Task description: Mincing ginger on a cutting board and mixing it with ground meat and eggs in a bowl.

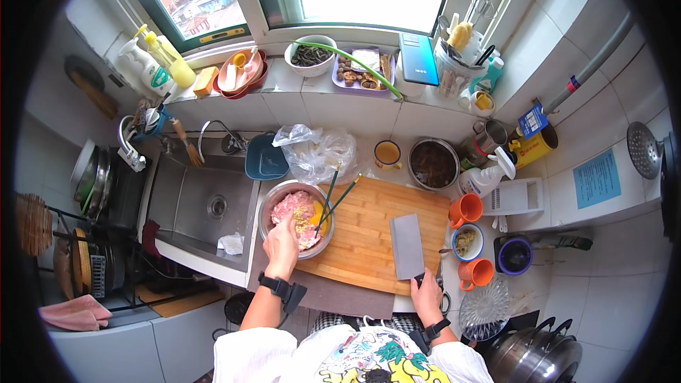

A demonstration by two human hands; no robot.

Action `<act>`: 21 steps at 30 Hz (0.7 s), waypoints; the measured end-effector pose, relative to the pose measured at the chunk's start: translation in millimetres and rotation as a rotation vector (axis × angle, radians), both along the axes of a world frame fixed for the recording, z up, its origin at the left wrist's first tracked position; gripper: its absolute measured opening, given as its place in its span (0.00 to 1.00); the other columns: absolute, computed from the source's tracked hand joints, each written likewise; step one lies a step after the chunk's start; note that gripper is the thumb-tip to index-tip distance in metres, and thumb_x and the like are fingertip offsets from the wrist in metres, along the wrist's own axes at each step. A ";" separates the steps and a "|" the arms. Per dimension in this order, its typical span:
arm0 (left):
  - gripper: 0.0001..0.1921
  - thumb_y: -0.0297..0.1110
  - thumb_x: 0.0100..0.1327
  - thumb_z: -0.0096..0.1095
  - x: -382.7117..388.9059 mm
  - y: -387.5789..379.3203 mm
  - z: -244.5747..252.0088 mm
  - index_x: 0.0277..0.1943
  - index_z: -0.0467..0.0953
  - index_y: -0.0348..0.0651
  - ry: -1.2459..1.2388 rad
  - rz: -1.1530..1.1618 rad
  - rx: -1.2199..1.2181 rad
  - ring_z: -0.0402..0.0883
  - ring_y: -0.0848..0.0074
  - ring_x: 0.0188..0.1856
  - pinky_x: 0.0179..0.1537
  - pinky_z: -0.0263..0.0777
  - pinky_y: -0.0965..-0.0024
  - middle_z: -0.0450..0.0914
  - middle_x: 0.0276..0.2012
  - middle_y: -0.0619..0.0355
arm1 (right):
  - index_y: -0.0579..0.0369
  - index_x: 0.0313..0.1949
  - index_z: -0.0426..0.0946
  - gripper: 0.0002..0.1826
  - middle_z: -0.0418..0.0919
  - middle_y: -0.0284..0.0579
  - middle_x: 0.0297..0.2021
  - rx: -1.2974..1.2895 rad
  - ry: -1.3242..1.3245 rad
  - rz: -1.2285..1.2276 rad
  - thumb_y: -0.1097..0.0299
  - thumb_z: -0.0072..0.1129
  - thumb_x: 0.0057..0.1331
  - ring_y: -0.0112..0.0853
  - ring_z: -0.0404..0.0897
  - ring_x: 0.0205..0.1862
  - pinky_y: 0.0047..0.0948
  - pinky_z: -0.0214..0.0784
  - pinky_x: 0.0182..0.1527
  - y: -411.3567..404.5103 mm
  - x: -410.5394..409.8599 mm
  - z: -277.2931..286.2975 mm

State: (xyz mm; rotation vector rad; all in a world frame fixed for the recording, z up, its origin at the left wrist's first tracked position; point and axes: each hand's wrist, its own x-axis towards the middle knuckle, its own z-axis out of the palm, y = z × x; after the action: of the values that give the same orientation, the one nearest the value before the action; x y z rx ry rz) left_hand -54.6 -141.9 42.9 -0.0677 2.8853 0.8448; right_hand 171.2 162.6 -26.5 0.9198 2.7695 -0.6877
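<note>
My left hand [282,242] is over a steel bowl [264,213], its fingertips at the ground meat [293,205] inside; whether they hold anything is hidden. Chopped yellowish bits and egg yolk [318,214] lie on the meat. Two dark green chopsticks [340,199] lean out over the bowl's right side. My right hand [426,296] grips the dark handle of a cleaver [407,244], whose broad blade lies over the right part of a wooden cutting board [367,223]. The bowl stands at the board's left edge.
Left of the bowl is a steel sink [181,202]. Behind are a plastic bag [319,154], an enamel mug [387,155] and a pot of dark liquid [433,164]. Orange mugs [466,210], a small bowl [467,242] and scissors [446,302] stand or lie at the right.
</note>
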 end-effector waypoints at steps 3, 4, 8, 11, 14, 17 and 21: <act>0.15 0.32 0.63 0.62 -5.5 0.7 -14.8 0.53 0.82 0.48 0.445 -0.206 -0.170 0.83 0.53 0.44 0.46 0.76 0.54 0.84 0.40 0.46 | 0.58 0.55 0.68 0.25 0.80 0.56 0.43 0.032 -0.061 0.000 0.58 0.64 0.64 0.53 0.82 0.43 0.51 0.75 0.42 0.2 -0.1 4.3; 0.15 0.31 0.63 0.61 -9.3 -1.1 -13.3 0.53 0.81 0.48 0.339 -0.163 -0.095 0.83 0.53 0.45 0.47 0.76 0.54 0.84 0.41 0.46 | 0.57 0.54 0.69 0.25 0.79 0.55 0.42 0.048 -0.050 0.008 0.57 0.64 0.64 0.52 0.82 0.42 0.51 0.75 0.41 0.2 -1.3 3.2; 0.19 0.26 0.59 0.64 -24.7 -12.1 -37.3 0.54 0.81 0.44 0.454 -0.243 -0.035 0.83 0.52 0.44 0.49 0.76 0.54 0.84 0.41 0.43 | 0.56 0.51 0.72 0.22 0.80 0.55 0.41 0.076 0.013 0.007 0.57 0.65 0.64 0.54 0.81 0.41 0.50 0.75 0.41 0.9 3.0 -7.8; 0.21 0.26 0.58 0.67 -15.2 0.2 -8.6 0.56 0.81 0.40 0.541 -0.339 -0.071 0.84 0.53 0.43 0.49 0.76 0.57 0.84 0.39 0.42 | 0.56 0.51 0.72 0.22 0.79 0.54 0.40 0.080 0.002 0.012 0.57 0.65 0.63 0.53 0.82 0.39 0.48 0.76 0.39 1.5 3.1 -10.7; 0.20 0.29 0.60 0.69 -15.3 1.9 -12.1 0.57 0.80 0.39 0.102 -0.036 0.158 0.85 0.58 0.47 0.48 0.76 0.61 0.84 0.42 0.41 | 0.56 0.48 0.72 0.21 0.79 0.53 0.40 0.079 -0.065 -0.007 0.55 0.65 0.63 0.52 0.82 0.39 0.49 0.76 0.38 2.3 0.0 -3.9; 0.20 0.27 0.60 0.68 -16.1 -0.6 -21.5 0.57 0.80 0.37 0.465 -0.243 -0.092 0.86 0.59 0.45 0.48 0.77 0.64 0.85 0.41 0.43 | 0.56 0.48 0.72 0.21 0.79 0.52 0.40 0.066 -0.063 -0.007 0.55 0.65 0.63 0.52 0.82 0.39 0.49 0.76 0.38 3.2 0.1 -4.7; 0.25 0.23 0.57 0.68 -12.5 16.0 6.2 0.60 0.77 0.37 -0.115 -0.078 0.132 0.81 0.55 0.56 0.58 0.73 0.62 0.79 0.56 0.41 | 0.56 0.48 0.72 0.21 0.80 0.52 0.40 0.064 -0.119 -0.021 0.56 0.65 0.63 0.51 0.83 0.39 0.49 0.76 0.38 4.5 0.4 1.2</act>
State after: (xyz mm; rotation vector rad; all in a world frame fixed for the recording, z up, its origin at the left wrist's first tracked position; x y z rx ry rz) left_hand -67.1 -125.9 49.2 0.0100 2.7004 0.9798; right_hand 171.6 167.1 -25.4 0.9701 2.6943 -0.5319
